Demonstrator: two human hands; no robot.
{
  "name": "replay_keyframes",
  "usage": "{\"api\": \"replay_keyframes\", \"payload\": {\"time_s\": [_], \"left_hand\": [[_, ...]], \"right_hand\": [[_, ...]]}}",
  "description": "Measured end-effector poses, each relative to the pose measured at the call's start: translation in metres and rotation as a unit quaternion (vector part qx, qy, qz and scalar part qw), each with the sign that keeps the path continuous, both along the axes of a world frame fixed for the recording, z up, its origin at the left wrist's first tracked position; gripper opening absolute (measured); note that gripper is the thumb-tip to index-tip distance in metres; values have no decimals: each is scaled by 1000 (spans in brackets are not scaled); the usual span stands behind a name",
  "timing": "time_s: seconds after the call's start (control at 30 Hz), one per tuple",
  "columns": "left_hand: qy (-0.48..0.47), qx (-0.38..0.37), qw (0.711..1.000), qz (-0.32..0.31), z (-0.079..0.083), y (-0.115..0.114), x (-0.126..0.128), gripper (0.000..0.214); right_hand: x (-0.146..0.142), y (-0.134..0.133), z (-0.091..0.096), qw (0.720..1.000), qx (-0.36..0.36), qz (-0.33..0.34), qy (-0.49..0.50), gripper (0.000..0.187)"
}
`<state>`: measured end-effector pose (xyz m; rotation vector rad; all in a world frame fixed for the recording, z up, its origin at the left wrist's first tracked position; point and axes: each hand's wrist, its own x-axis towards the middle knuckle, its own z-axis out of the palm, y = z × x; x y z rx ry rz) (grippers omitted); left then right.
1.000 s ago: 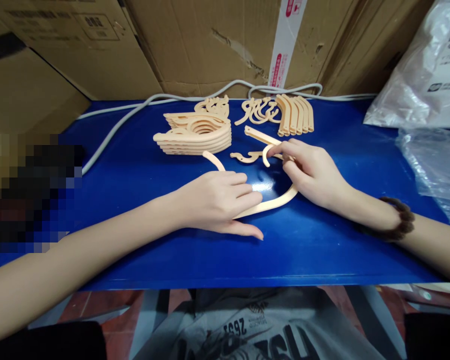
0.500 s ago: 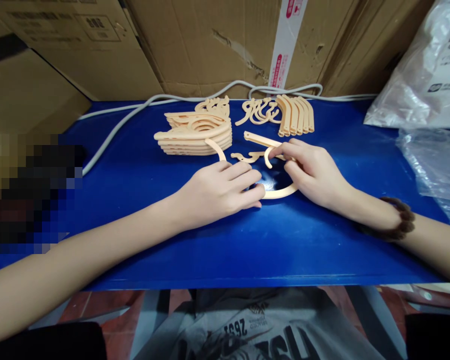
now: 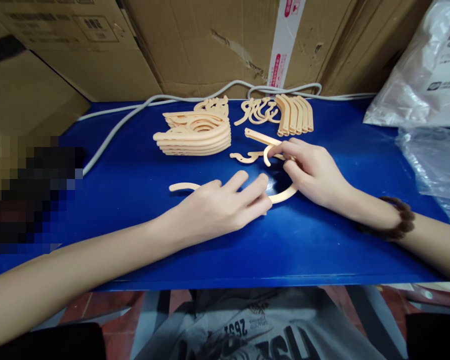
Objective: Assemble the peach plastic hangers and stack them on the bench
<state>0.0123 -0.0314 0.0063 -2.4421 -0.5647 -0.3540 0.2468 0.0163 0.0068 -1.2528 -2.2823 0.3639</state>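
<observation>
A slipping grip could let the strip spring or knock the loose parts

At the left, a short pale end [image 3: 183, 186] juts from under the left hand [image 3: 223, 205]; whether it belongs to the curved strip [image 3: 284, 194] between the hands cannot be told. On the far left-centre of the blue table [image 3: 303, 255] stands a stack of pale frames [image 3: 195, 142]. If the left hand swings far, the jutting end could catch the stack and topple it.

The left fingers bend over the strip; their grip underneath is hidden, so I cannot tell how firmly they hold. A loose hold could let the strip twist.

Right of centre, the right hand pinches a small hook [image 3: 266, 157], with the curved strip running in under its thumb. Uneven pressure might bend or crack a thin part there. A loose curved piece [image 3: 243, 158] and a straight arm [image 3: 260, 136] lie just beyond, close enough for fingers to brush askew.

Far right of these, the fanned arms [image 3: 295, 116] sit well apart, at less risk.
</observation>
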Motion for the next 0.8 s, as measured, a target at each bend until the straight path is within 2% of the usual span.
{"api": "replay_keyframes", "payload": {"time_s": [0.17,0.37,0.5,0.63,0.8], "left_hand": [[9,-24,1000,0,0,2,0,18],[-61,-79,989,-112,-2,13,-2,33],[-75,-125,974,-173,-3,14,-4,33],[-68,-199,958,-194,-1,12,-4,21],[-51,-275,939,-199,5,16,-7,26]], "right_hand": [[-1,0,1,1000,-1,-2,-1,41],[-1,-1,2,1000,-6,-8,-12,41],[-2,-3,3,1000,-10,-11,-23,42],[-3,-2,2,999,-9,-18,-27,43],[-2,-1,1,1000,0,-15,-27,42]]}}
